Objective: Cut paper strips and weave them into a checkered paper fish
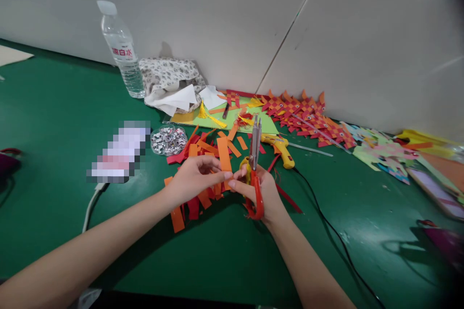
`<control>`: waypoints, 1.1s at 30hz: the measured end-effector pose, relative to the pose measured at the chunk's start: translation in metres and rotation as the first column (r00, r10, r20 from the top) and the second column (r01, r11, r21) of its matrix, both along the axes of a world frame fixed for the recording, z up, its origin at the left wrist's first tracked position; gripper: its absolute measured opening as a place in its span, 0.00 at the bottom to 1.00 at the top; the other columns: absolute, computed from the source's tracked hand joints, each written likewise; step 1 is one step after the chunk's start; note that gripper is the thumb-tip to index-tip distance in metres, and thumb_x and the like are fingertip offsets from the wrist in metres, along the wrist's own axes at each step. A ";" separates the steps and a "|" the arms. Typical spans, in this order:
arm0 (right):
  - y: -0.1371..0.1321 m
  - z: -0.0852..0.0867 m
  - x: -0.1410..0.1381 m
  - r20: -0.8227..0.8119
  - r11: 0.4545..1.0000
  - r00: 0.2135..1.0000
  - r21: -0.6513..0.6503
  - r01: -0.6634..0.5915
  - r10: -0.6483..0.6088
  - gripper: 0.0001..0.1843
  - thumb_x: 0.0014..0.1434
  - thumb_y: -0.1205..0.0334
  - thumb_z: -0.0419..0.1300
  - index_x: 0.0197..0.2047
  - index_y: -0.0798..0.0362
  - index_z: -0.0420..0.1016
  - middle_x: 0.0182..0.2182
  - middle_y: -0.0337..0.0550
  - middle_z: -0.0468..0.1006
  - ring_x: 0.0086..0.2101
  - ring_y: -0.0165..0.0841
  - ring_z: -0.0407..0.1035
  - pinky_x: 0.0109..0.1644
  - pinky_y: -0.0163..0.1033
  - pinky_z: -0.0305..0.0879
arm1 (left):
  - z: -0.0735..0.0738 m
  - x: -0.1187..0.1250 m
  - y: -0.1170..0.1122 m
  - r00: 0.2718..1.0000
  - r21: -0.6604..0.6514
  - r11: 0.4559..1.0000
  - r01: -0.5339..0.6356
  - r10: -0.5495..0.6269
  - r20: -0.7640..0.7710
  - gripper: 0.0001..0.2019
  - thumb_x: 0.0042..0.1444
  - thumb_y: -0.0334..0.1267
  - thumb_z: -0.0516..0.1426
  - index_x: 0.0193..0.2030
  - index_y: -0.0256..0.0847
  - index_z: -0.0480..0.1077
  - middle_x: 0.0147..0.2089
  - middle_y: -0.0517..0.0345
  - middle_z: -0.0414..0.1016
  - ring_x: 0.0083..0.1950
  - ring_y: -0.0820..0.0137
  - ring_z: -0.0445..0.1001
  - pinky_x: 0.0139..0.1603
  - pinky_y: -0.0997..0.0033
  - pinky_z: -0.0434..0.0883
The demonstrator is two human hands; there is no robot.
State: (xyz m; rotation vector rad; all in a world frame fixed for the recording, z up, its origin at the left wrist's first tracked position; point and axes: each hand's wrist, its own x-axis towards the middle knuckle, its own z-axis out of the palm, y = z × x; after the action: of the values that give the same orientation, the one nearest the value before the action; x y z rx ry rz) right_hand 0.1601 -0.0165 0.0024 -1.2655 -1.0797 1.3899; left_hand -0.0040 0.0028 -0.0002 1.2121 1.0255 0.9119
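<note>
My left hand (194,178) pinches an orange paper strip (224,154) that stands upright between both hands. My right hand (263,192) grips red-and-yellow scissors (255,164), blades closed and pointing up, and its fingertips also touch the strip's lower end. Under and behind the hands lies a heap of orange and red paper strips (203,147) on the green table (54,120).
A water bottle (121,48) and a patterned cloth pouch (168,77) stand by the wall. A dish of googly eyes (168,140), a yellow glue gun (281,147) with black cord, woven red-orange paper fish (308,116), coloured paper cutouts (387,154) and a phone (437,190) lie around.
</note>
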 end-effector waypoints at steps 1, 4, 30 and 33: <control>0.000 0.000 0.000 -0.003 1.000 1.000 -0.003 -0.003 0.003 0.25 0.30 0.59 0.74 0.26 0.51 0.63 0.22 0.31 0.72 0.23 0.27 0.67 0.34 0.38 0.70 | 0.000 0.000 0.000 1.000 -0.012 1.000 0.005 -0.005 0.016 0.10 0.41 0.40 0.66 0.25 0.39 0.70 0.25 0.63 0.72 0.24 0.77 0.68 0.26 0.76 0.64; 0.000 0.001 0.001 0.000 1.000 1.000 -0.003 -0.007 0.007 0.25 0.31 0.60 0.74 0.27 0.51 0.62 0.21 0.31 0.72 0.23 0.27 0.67 0.34 0.38 0.69 | 0.000 -0.001 0.001 0.999 -0.054 0.998 0.013 -0.010 0.050 0.09 0.42 0.39 0.66 0.25 0.39 0.70 0.25 0.63 0.72 0.24 0.77 0.67 0.26 0.77 0.64; -0.003 -0.003 0.012 0.862 0.944 0.505 0.210 -0.256 -0.055 0.21 0.47 0.50 0.64 0.30 0.49 0.55 0.27 0.34 0.65 0.25 0.29 0.58 0.27 0.33 0.53 | 0.006 -0.014 0.010 0.974 0.000 0.984 -0.176 0.174 0.148 0.08 0.45 0.38 0.65 0.26 0.38 0.72 0.21 0.66 0.69 0.19 0.83 0.63 0.19 0.82 0.60; -0.003 -0.003 0.012 0.856 0.940 0.513 0.225 -0.257 -0.065 0.21 0.46 0.50 0.64 0.29 0.49 0.54 0.26 0.34 0.64 0.25 0.29 0.57 0.27 0.33 0.52 | 0.005 -0.014 0.010 0.975 -0.002 0.987 -0.161 0.160 0.156 0.09 0.46 0.39 0.65 0.27 0.38 0.72 0.21 0.65 0.69 0.19 0.83 0.63 0.19 0.83 0.59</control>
State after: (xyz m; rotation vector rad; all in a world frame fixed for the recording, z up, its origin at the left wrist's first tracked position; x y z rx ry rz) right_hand 0.1724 -0.0197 -0.0011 -1.6913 -1.9944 0.5074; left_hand -0.0179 0.0131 0.0052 1.0595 1.0042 1.1213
